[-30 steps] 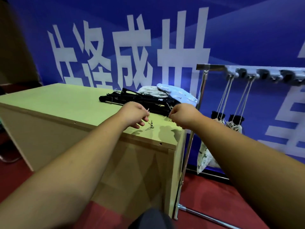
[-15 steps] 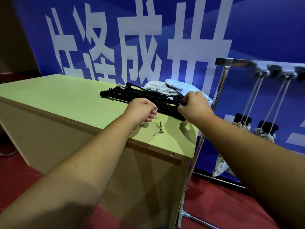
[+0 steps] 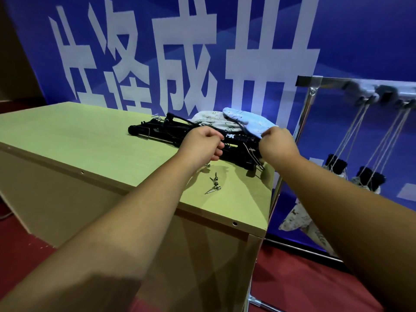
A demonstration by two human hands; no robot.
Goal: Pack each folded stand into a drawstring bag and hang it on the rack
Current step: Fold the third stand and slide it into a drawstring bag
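On the pale green laminate tabletop [image 3: 78, 136], a heap of black folded metal stands [image 3: 157, 131] lies toward the far right corner, at about one o'clock from the person. Just behind it, at twelve o'clock of the heap's right end, are a white printed drawstring bag [image 3: 212, 120] and a pale blue drawstring bag [image 3: 247, 122], the blue one lying partly over the white. The left hand [image 3: 202, 144] sits over the stands with its fingers curled; whether it grips anything cannot be told. The right hand [image 3: 278, 144] is also curled, knuckles toward the camera, its fingertips hidden where the blue bag's edge meets the top stand, so what it holds cannot be told. At six o'clock of the left hand, a few small pointed metal pins [image 3: 215, 183] lie on the tabletop. At three o'clock of the tabletop stands a chrome tube rack [image 3: 308, 113], with two packed bags [image 3: 369, 180] hanging from its hooks by cords. A blue banner with large white characters [image 3: 186, 64] fills the background above a red carpeted floor [image 3: 292, 278].
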